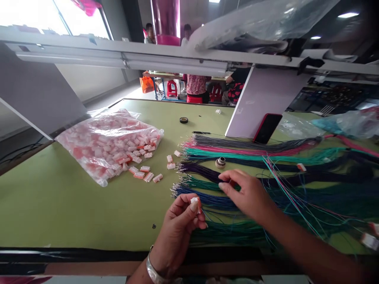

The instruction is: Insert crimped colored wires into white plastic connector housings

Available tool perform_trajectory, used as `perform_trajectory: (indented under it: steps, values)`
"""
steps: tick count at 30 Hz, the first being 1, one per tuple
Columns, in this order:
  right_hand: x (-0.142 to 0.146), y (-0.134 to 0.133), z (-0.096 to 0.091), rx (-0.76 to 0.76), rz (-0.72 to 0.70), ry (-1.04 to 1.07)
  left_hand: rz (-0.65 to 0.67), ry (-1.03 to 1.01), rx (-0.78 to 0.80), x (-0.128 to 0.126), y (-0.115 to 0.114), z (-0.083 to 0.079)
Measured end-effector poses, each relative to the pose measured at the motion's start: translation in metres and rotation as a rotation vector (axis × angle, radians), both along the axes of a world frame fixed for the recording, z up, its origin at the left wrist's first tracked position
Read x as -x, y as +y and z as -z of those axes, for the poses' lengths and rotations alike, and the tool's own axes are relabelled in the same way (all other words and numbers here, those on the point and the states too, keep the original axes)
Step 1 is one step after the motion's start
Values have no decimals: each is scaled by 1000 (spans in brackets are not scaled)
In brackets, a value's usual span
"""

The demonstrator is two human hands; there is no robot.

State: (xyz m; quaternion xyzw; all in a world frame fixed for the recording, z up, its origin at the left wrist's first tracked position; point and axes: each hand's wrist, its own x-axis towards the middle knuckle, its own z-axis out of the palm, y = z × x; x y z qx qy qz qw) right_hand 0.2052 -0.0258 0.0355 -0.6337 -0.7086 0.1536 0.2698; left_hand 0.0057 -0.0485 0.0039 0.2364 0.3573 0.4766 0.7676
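connector (pixel 194 204) in left hand (pixel 177 232); table edge (pixel 89 248) near

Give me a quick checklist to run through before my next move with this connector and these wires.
1. White connector housing pinched in left hand: ok.
2. Housing's openings visible: cannot tell, fingers hide them.
3. Right hand gripping a wire from the green wire bundle: cannot tell.
4. Blue wire bundle with metal-looking tips, lying on the green table: ok.
5. Spare connectors loose beside the plastic bag: ok.
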Motion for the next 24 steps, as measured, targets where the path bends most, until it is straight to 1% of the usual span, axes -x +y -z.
perform_trajectory:
  steps: [1,2,3,5,8,11,18,24]
  values:
    - [-3,13,0,-1,19,-188,0,15,-15,1,2,-1]
    - [-5,26,2,12,7,-348,1,28,-25,1,4,-1]
    - [-5,37,5,23,-6,-418,0,37,-29,1,6,-1]
    - [-1,54,16,39,-35,-491,-1,47,-30,1,7,0]
    - [8,67,31,42,-70,-543,5,47,-27,2,8,3]
    - [10,72,38,31,-105,-574,18,40,-17,3,9,6]
    - [-9,71,32,-62,-101,-520,12,31,-5,3,11,8]
    - [-15,69,34,-132,-105,-475,18,34,-17,4,11,9]
